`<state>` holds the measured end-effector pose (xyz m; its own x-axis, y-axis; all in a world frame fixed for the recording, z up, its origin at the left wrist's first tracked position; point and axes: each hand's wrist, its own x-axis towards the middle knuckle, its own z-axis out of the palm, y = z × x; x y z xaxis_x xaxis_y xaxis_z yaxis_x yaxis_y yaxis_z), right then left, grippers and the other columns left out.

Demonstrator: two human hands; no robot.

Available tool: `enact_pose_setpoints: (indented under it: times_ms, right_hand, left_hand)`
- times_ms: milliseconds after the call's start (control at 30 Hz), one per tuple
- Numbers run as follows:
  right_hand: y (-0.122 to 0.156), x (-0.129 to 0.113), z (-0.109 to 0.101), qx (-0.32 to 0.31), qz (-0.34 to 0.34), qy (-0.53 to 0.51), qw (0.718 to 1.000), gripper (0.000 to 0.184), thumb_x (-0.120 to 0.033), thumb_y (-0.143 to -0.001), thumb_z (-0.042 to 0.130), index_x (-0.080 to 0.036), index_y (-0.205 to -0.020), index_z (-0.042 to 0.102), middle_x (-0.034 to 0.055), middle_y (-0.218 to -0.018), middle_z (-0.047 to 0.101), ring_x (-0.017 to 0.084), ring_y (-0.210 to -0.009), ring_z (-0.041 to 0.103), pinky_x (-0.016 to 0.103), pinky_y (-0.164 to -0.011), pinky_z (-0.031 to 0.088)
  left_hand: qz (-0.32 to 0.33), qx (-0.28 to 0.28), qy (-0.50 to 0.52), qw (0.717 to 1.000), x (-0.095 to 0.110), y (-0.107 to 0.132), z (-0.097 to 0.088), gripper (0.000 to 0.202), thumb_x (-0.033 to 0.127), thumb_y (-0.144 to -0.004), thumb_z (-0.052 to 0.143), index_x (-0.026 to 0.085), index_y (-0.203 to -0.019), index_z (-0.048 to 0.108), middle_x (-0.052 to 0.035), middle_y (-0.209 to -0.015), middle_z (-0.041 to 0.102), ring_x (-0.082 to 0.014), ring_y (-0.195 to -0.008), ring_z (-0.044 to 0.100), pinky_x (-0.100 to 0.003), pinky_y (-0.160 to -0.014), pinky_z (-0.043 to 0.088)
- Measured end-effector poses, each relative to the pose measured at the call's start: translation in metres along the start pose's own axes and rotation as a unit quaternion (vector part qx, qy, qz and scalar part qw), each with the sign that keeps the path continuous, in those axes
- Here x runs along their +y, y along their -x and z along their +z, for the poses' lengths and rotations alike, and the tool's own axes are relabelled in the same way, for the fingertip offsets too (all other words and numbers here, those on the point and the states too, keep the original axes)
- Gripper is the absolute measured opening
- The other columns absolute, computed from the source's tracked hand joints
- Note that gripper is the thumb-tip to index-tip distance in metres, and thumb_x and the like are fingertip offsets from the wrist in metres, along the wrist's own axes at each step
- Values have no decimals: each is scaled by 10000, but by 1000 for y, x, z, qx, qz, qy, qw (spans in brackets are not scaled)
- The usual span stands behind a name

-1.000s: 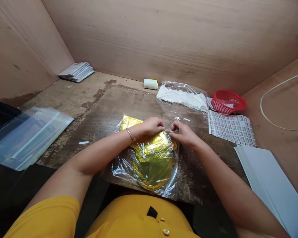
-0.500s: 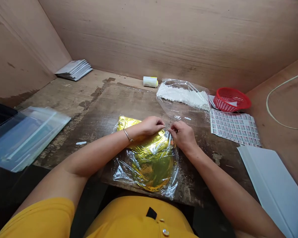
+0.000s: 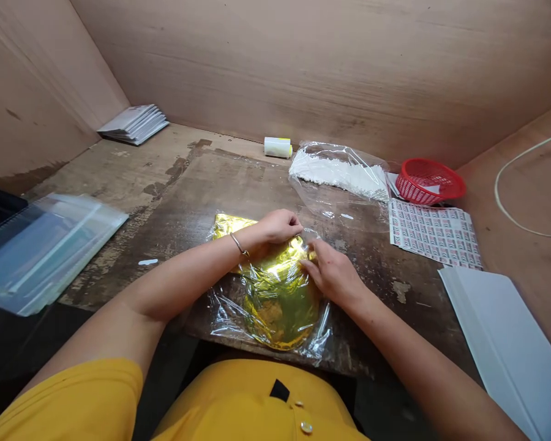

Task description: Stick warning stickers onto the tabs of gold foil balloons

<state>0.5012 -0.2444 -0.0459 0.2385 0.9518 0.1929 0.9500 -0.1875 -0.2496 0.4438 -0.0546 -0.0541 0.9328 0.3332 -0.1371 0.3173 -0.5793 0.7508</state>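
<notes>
A shiny folded gold foil balloon [image 3: 280, 306] lies in a clear plastic bag [image 3: 227, 315] at the table's front edge. Its lower end is rounded. My left hand [image 3: 282, 226] rests over the upper part, thumb and fingers pinched on the bag's edge. Just to the right, my right hand [image 3: 333, 269] has its thumb and forefinger around the right edge of the gold foil, gripping it through or inside the bag; which of the two I cannot tell. The left forearm hides part of the foil.
Behind lie a clear bag of white pieces [image 3: 340, 174], a white roll [image 3: 278, 147] and a red basket [image 3: 429, 180]. Printed label sheets [image 3: 434, 233] and white card [image 3: 505, 331] are on the right. Clear plastic sleeves [image 3: 59, 251] and stacked papers [image 3: 135, 122] are on the left.
My right hand has moved slightly down and left from the bag's edge onto the foil, its thumb and forefinger spread wider. My left hand stays nearly in place, still pinching.
</notes>
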Motion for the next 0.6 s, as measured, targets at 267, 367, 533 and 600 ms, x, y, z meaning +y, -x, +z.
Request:
enact_pose_setpoints:
  times_ms: [267, 367, 533, 600]
  right_hand:
    - [10, -2, -43, -117, -42, -46, 991, 190, -183, -898, 491, -207, -751, 608, 50, -883, 644, 163, -773, 609, 268, -685, 461]
    - [44, 4, -61, -152, -77, -121, 978, 184, -189, -935, 455, -220, -904, 633, 57, -1072, 665, 170, -966, 626, 290, -833, 496]
    - [70, 3, -56, -21, -17, 37, 999, 275, -225, -874, 572, -159, -1140, 598, 122, -1067, 692, 269, -969, 622, 440, -871, 512]
    - [63, -9, -51, 60, -48, 99, 992, 333, -197, -882, 549, -140, -1209, 573, 150, -1184, 658, 294, -1091, 580, 482, -982, 455]
  left_hand:
    - [13, 23, -71, 997, 4, 12, 4, 215, 302, -846, 563, 141, -822, 703, -35, -743, 693, -139, -641, 557, -232, -572, 370]
    - [22, 23, -102, 994, 10, 16, 6, 187, 307, -836, 589, 163, -812, 707, -41, -794, 714, -167, -711, 602, -244, -633, 415]
    - [45, 36, -157, 986, 18, 22, 2, 208, 273, -875, 545, 143, -942, 693, -93, -928, 721, -226, -849, 642, -305, -762, 472]
    - [77, 46, -176, 980, 21, 30, 0, 290, 257, -889, 533, 130, -1129, 635, -124, -1121, 681, -249, -1013, 617, -345, -873, 462]
